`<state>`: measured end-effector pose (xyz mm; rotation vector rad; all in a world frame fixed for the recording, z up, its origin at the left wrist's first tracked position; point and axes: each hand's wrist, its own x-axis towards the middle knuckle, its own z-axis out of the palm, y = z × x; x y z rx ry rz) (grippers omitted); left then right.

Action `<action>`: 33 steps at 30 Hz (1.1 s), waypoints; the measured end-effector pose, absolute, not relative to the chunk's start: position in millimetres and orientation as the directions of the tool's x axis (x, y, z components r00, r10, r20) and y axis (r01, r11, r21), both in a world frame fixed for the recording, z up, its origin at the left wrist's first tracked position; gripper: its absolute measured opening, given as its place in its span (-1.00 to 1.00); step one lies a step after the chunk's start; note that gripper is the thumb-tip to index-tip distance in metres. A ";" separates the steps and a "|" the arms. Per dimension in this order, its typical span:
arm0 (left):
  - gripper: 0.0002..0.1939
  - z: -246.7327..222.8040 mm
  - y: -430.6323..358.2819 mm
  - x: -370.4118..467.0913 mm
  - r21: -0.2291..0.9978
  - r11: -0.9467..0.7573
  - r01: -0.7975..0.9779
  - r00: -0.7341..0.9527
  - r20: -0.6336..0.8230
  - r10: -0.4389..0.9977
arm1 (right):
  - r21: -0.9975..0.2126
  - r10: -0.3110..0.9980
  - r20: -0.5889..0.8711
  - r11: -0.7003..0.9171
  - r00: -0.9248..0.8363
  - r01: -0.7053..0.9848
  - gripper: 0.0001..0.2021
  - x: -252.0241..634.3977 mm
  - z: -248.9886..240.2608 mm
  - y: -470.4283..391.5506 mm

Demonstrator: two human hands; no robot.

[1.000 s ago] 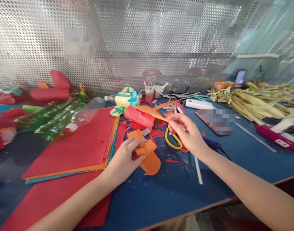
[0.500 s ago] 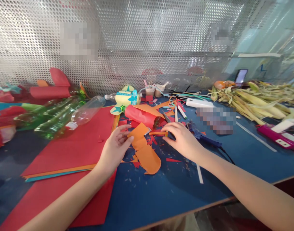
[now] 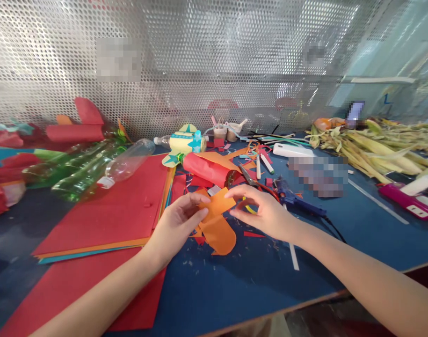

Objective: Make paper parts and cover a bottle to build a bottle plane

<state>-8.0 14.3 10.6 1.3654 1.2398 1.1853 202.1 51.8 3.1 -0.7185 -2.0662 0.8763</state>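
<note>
Perforated metal screen (image 3: 214, 61) along the far side, blue tabletop (image 3: 256, 276) below, strewn with paper scraps; at far left, red paper rolls (image 3: 73, 132) and green and clear plastic bottles (image 3: 90, 169) lying on their sides; nearer, a stack of red card sheets (image 3: 112, 210) with orange and teal edges showing; left hand (image 3: 177, 223) just right of the stack, thumb and fingers pinched on an orange paper piece (image 3: 219, 205) lifted off the table; a second, rounded orange cutout (image 3: 221, 236) flat on the table just below; far behind, a red-wrapped bottle (image 3: 208, 169) and a yellow paper plane model (image 3: 182, 142); right hand (image 3: 266, 210) beside the held paper, fingers curled and half open, fingertips near its right edge, contact unclear; yellow-handled scissors (image 3: 249, 180) and a blue glue gun (image 3: 298, 199) just beyond; corn husks (image 3: 371, 145) at far right
</note>
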 end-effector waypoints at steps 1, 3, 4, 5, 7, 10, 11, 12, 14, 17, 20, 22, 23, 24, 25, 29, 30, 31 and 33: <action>-0.89 11.1 13.5 -8.2 0.987 -0.073 0.146 0.044 0.067 0.997 | -0.770 0.714 0.421 0.607 -0.559 0.195 -0.81 201.6 3.1 50.9; -0.90 11.6 12.7 -8.9 0.980 -0.065 0.188 0.060 0.055 0.997 | -0.776 0.721 0.410 0.598 -0.559 0.202 -0.88 201.0 4.3 49.4; -0.89 11.5 12.5 -9.3 0.979 -0.062 0.197 0.066 0.049 0.997 | -0.783 0.728 0.407 0.589 -0.552 0.201 -0.92 200.9 5.3 48.8; -0.88 11.0 12.6 -9.6 0.979 -0.058 0.194 0.070 0.045 0.997 | -0.791 0.737 0.402 0.578 -0.544 0.199 -0.95 200.9 6.4 48.4; -0.85 8.6 13.0 -9.8 0.985 -0.054 0.167 0.092 0.039 0.995 | -0.807 0.750 0.392 0.558 -0.532 0.192 -0.97 200.9 8.6 47.8; -0.76 2.5 13.5 -8.5 0.991 -0.085 0.108 0.154 0.068 0.986 | -0.825 0.763 0.386 0.537 -0.519 0.177 -0.96 200.2 9.9 47.0; -0.74 0.4 13.4 -7.7 0.989 -0.109 0.100 0.167 0.091 0.982 | -0.833 0.767 0.380 0.526 -0.517 0.168 -0.96 199.7 9.7 46.7; -0.73 -1.2 13.2 -6.7 0.986 -0.133 0.100 0.176 0.114 0.978 | -0.843 0.772 0.373 0.513 -0.515 0.158 -0.96 199.2 9.4 46.3; -0.74 -2.0 12.0 -4.5 0.978 -0.169 0.125 0.179 0.145 0.973 | -0.865 0.780 0.351 0.482 -0.518 0.139 -0.97 198.1 8.6 45.5; -0.85 1.9 9.6 -1.8 0.964 -0.213 0.162 0.171 0.185 0.968 | -0.890 0.790 0.325 0.442 -0.520 0.115 -0.97 197.1 8.5 44.3; -0.91 6.8 7.8 -0.8 0.954 -0.255 0.160 0.155 0.231 0.961 | -0.902 0.799 0.308 0.418 -0.516 0.108 -0.97 196.7 9.3 43.5; -0.91 8.2 7.4 -0.8 0.954 -0.256 0.158 0.137 0.235 0.962 | -0.906 0.805 0.297 0.408 -0.513 0.115 -0.95 196.5 9.5 43.2; -0.91 8.4 7.4 -0.9 0.955 -0.251 0.159 0.127 0.232 0.964 | -0.905 0.810 0.297 0.408 -0.506 0.121 -0.94 196.4 9.4 43.2; -0.90 8.5 7.5 -0.9 0.957 -0.244 0.157 0.118 0.227 0.967 | -0.902 0.814 0.304 0.412 -0.494 0.124 -0.92 196.3 9.1 43.2; -0.90 8.4 7.5 -0.8 0.961 -0.233 0.151 0.111 0.218 0.970 | -0.900 0.819 0.313 0.418 -0.480 0.126 -0.91 196.2 8.7 43.3; -0.88 8.1 7.4 0.7 0.981 -0.166 0.100 0.084 0.158 0.984 | -0.896 0.831 0.336 0.427 -0.444 0.122 -0.90 196.2 7.2 43.9; -0.87 8.1 7.1 1.1 0.984 -0.154 0.093 0.075 0.148 0.986 | -0.891 0.829 0.342 0.435 -0.443 0.127 -0.90 196.3 7.0 43.9; -0.86 8.0 6.6 1.5 0.984 -0.148 0.094 0.067 0.142 0.988 | -0.885 0.826 0.348 0.446 -0.443 0.136 -0.91 196.3 7.0 43.9; -0.85 8.1 5.7 1.8 0.981 -0.154 0.115 0.052 0.149 0.987 | -0.869 0.820 0.362 0.468 -0.443 0.157 -0.91 196.1 7.3 43.3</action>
